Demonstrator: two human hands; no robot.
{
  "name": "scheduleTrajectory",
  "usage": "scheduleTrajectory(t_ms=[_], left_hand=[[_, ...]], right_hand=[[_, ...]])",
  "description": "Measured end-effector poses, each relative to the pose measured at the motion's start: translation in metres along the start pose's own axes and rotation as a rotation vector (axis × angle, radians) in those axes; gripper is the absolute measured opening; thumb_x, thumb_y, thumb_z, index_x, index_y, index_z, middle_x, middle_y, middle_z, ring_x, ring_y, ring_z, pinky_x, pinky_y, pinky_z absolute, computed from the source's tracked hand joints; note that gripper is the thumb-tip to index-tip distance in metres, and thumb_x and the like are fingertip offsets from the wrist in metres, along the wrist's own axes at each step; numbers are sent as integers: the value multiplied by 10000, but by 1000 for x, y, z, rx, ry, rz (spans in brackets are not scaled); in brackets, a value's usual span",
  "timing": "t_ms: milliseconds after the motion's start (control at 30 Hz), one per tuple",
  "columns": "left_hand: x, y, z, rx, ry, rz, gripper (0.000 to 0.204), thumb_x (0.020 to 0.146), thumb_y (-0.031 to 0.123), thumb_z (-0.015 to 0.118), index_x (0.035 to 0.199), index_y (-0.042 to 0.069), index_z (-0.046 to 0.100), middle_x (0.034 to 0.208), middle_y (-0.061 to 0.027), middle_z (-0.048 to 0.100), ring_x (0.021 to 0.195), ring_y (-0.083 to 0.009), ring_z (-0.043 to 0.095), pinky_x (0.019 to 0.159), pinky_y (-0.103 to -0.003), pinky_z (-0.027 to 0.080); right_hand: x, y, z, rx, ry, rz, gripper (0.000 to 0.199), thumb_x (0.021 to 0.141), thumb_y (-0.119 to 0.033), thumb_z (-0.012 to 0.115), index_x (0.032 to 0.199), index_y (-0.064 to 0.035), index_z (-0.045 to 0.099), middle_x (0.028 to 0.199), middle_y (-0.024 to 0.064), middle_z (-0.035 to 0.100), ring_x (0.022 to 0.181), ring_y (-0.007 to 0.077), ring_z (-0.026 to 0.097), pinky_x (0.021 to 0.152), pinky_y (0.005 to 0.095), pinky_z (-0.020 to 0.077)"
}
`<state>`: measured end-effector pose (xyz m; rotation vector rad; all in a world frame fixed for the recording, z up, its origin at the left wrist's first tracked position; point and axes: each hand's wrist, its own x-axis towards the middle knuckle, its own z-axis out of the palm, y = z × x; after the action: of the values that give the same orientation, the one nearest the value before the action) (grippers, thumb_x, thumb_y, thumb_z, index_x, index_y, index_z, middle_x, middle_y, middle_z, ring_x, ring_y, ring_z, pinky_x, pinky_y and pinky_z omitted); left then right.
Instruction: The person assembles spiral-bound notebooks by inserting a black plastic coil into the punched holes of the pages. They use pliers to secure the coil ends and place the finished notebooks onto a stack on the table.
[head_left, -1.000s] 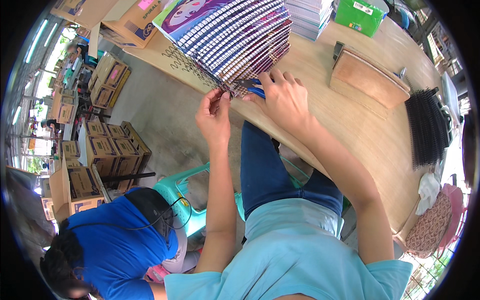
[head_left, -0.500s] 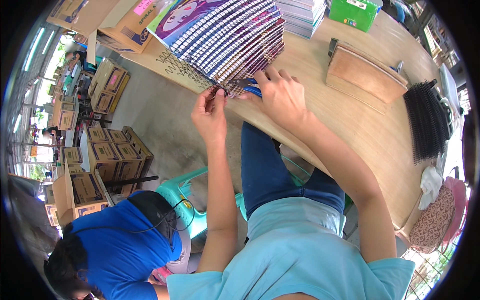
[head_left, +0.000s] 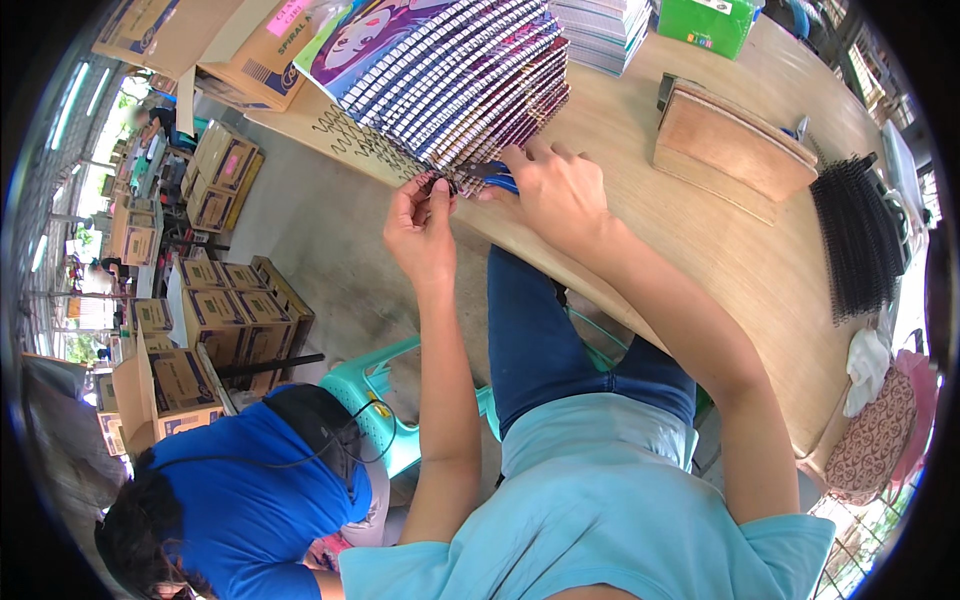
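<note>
A fanned stack of spiral-bound notebooks [head_left: 450, 75] lies at the table's near left edge, with loose dark coil ends [head_left: 355, 140] poking out past its left side. At the stack's near corner my left hand [head_left: 424, 225] pinches a dark coil end between thumb and fingers. Closed around blue-handled pliers [head_left: 498, 180], my right hand [head_left: 562, 192] keeps their dark jaws beside the notebook spines, close to my left fingertips. The exact spot where the jaws meet the coil is too small to make out.
On the table are a brown wooden block [head_left: 735, 145], a bundle of black coils [head_left: 858, 240], a green box [head_left: 708, 25] and a paper stack [head_left: 605, 35]. A co-worker in blue [head_left: 245, 490] bends low at left, near a turquoise stool [head_left: 375, 390] and cartons [head_left: 230, 310].
My right hand and the pliers have shifted slightly left toward my left fingertips. The left hand stays at the same corner of the stack, and the whole view has moved a little.
</note>
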<state>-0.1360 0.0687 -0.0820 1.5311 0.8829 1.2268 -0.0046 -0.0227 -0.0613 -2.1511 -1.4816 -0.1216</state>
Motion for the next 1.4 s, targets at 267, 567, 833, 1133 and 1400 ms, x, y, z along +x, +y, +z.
scheduleTrajectory(t_ms=[267, 567, 833, 1133, 1400], left_hand=[[2, 1, 0, 6, 1, 16, 183, 888, 37, 676, 1031, -62, 622, 864, -95, 663, 736, -116, 636, 667, -240, 539], [1, 2, -4, 47, -19, 29, 197, 901, 62, 670, 1037, -73, 624, 887, -96, 673, 738, -113, 641, 681, -241, 539], [1, 5, -3, 52, -21, 21, 194, 897, 60, 674, 1031, -70, 624, 868, -85, 666, 732, -117, 633, 677, -239, 524], [2, 7, -10, 43, -18, -9, 200, 889, 53, 680, 1044, -62, 627, 878, -85, 664, 742, -112, 632, 680, -239, 531], [8, 15, -15, 96, -87, 51, 236, 884, 34, 676, 1094, -65, 634, 951, -96, 675, 809, -115, 634, 689, -234, 532]], right_hand=[[3, -6, -2, -20, 38, -23, 553, 793, -534, 680, 1034, -37, 641, 993, 137, 627, 958, 330, 623, 737, 525, 503], [7, -13, -8, -47, 7, -15, 564, 788, -522, 698, 1044, -24, 628, 993, 142, 620, 967, 325, 616, 764, 533, 500], [6, -14, -11, -82, 25, -29, 559, 798, -527, 686, 1001, -8, 634, 940, 142, 632, 898, 315, 640, 726, 495, 526], [3, -9, -23, 3, -10, 2, 563, 793, -540, 676, 978, -10, 633, 926, 132, 644, 858, 327, 665, 689, 490, 521], [7, -15, -24, -38, 26, -24, 564, 784, -536, 687, 1016, -24, 636, 996, 143, 625, 969, 334, 617, 749, 523, 491]])
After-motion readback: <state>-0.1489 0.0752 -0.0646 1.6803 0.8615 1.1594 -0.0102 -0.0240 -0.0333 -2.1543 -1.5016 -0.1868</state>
